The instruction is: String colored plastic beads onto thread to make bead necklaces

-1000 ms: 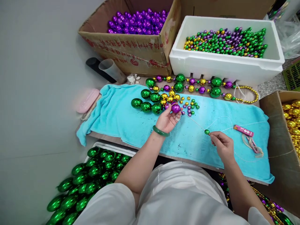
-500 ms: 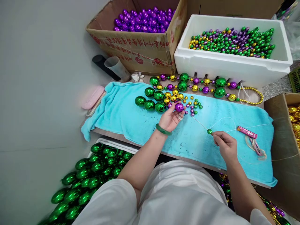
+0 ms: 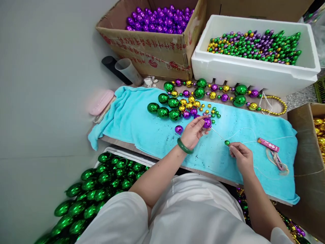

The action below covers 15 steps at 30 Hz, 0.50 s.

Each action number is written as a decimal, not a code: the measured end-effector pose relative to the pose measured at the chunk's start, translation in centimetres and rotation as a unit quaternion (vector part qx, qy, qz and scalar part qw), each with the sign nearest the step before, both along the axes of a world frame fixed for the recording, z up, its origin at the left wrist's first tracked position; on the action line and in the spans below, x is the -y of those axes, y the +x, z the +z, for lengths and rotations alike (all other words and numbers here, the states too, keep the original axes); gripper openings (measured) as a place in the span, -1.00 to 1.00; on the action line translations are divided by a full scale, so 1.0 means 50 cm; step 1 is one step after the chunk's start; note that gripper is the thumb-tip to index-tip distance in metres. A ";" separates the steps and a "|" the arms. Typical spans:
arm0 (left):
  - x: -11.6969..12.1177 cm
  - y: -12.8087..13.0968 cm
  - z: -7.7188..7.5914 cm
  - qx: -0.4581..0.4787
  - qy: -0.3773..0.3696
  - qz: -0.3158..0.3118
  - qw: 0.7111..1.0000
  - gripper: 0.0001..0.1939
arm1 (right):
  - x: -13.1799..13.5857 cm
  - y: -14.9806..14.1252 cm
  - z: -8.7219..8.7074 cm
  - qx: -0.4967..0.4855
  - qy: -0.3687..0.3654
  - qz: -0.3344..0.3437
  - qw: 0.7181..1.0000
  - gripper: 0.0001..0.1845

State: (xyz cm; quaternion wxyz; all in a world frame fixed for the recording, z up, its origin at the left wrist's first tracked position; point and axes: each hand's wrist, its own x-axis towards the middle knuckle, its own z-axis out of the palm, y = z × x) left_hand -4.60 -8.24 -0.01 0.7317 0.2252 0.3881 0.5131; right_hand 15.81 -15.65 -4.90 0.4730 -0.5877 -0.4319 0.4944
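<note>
My left hand, with a green bangle on the wrist, pinches a purple bead at the tip of a thin needle. My right hand pinches the needle's other end, just behind a small green bead threaded on it. White thread loops away from the needle over the turquoise towel. A loose purple bead lies on the towel left of my left hand. A heap of green, gold and purple beads sits just beyond my left hand.
A finished bead string lies along the towel's far edge. Behind stand a cardboard box of purple beads and a white foam box of mixed beads. Green baubles fill a bin lower left; gold beads fill a box at right. A pink tag lies on the towel.
My left hand has moved right with the purple bead, closer to the needle tip and my right hand. A second purple bead now lies loose on the towel. The camera shifted slightly.
</note>
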 end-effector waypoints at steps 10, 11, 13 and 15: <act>0.002 -0.003 0.004 0.030 0.013 -0.070 0.997 -0.55 | -0.006 0.018 -0.009 -0.021 -0.017 0.009 1.000 -0.80; 0.001 -0.003 0.005 0.027 0.014 -0.073 0.997 -0.55 | -0.006 0.018 -0.009 -0.019 -0.019 0.009 1.000 -0.80; 0.000 -0.004 0.006 0.000 0.033 -0.052 0.998 -0.55 | -0.007 0.017 -0.008 -0.008 -0.017 0.008 1.000 -0.80; -0.003 -0.005 0.006 -0.036 0.055 -0.032 0.997 -0.55 | -0.007 0.017 -0.005 0.003 -0.009 0.009 1.000 -0.80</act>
